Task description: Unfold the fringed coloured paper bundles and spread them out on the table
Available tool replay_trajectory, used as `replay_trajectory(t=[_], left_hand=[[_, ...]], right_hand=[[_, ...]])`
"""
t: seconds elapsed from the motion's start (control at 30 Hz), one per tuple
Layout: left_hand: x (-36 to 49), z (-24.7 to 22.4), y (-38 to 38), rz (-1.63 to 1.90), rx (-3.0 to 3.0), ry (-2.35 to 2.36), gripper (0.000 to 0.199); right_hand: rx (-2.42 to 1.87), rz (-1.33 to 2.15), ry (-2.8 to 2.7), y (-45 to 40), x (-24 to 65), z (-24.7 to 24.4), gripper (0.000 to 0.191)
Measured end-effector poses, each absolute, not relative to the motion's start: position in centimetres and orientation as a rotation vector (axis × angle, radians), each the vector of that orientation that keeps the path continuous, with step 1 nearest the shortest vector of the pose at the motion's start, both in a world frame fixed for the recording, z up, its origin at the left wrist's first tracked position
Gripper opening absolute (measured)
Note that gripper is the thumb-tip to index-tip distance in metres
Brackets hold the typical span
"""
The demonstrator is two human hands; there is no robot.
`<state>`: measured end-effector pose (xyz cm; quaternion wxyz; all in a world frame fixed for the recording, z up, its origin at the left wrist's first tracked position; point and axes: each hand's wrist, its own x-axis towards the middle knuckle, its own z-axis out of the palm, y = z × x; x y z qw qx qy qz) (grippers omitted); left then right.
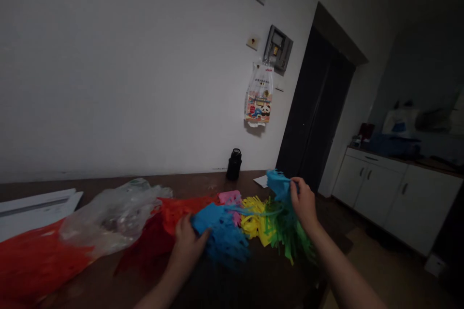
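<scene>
Fringed blue material (221,231) is gripped at its left end by my left hand (188,239), low in the middle of the view. My right hand (302,200) pinches a second blue fringed piece (279,183) to the right. Thin blue strands stretch between the two pieces. Behind and below them lie yellow fringed pieces (255,219) and green fringed pieces (288,241). A pink piece (230,198) and bright red material (177,210) sit behind my left hand.
A clear plastic bag (112,212), orange-red material (32,260) and papers (36,210) lie on the left of the dark table (90,292). At the wall stands a black bottle (234,164). White cabinets (384,183) are at the right.
</scene>
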<state>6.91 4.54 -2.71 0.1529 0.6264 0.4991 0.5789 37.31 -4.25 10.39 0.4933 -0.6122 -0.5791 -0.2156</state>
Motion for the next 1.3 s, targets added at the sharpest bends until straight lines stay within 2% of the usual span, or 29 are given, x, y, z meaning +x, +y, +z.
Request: replay_trajectory(t=[0.17,0.27,0.4,0.5,0.6,0.73,0.87,1.03,1.1,1.17,1.23,1.3], left_hand=[[6.5,3.5,-1.2,1.627,2.328,1.035,0.078],[3.6,6.4,-4.1,1.338,2.622,1.043,0.052],[-3.5,7.8,-7.5,0.947,2.658,1.231,0.035],[-9.5,7.3,-10.2,0.88,2.669,1.369,0.027],[-15.0,5.9,-12.5,0.894,2.599,1.535,0.031],[-20.5,4.3,-13.4,0.947,2.42,1.61,0.028],[-22.8,5.1,-13.0,0.987,2.4,1.68,0.028],[-24.4,6.1,-12.6,1.413,2.457,1.755,0.035],[-25.6,4.9,-12.1,1.44,2.506,1.757,0.035],[-26.8,2.5,-11.5,1.262,2.598,1.759,0.036],[-27.7,-0.5,-11.2,1.056,2.636,1.825,0.04],[-27.5,-3.2,-11.6,1.001,2.637,1.89,0.044]], right_hand=[[-1.114,-0.53,-1.949,-7.7,27.5,10.1,0.02],[-0.805,-0.529,-2.134,-9.2,22.9,9.8,0.019],[-0.725,-0.393,-2.139,-10.6,19.4,8.8,0.02],[-0.723,-0.182,-2.204,-11.1,17.8,7.4,0.02],[-0.684,0.025,-2.267,-10.9,15.8,5.7,0.022],[-0.858,0.197,-2.277,-9.5,12.7,4.2,0.028],[-0.947,0.026,-2.15,-8.2,11.1,5.7,0.03],[-0.53,-0.574,-2.015,-8.8,11.0,7.4,0.038],[-0.412,-0.718,-2.106,-8.9,10.7,5.4,0.036],[-0.381,-0.725,-2.264,-8.6,10.2,2.1,0.031],[-0.466,-0.612,-2.436,-8.4,9.8,-1.6,0.024],[-0.624,-0.408,-2.558,-8.5,9.8,-4.4,0.02]])
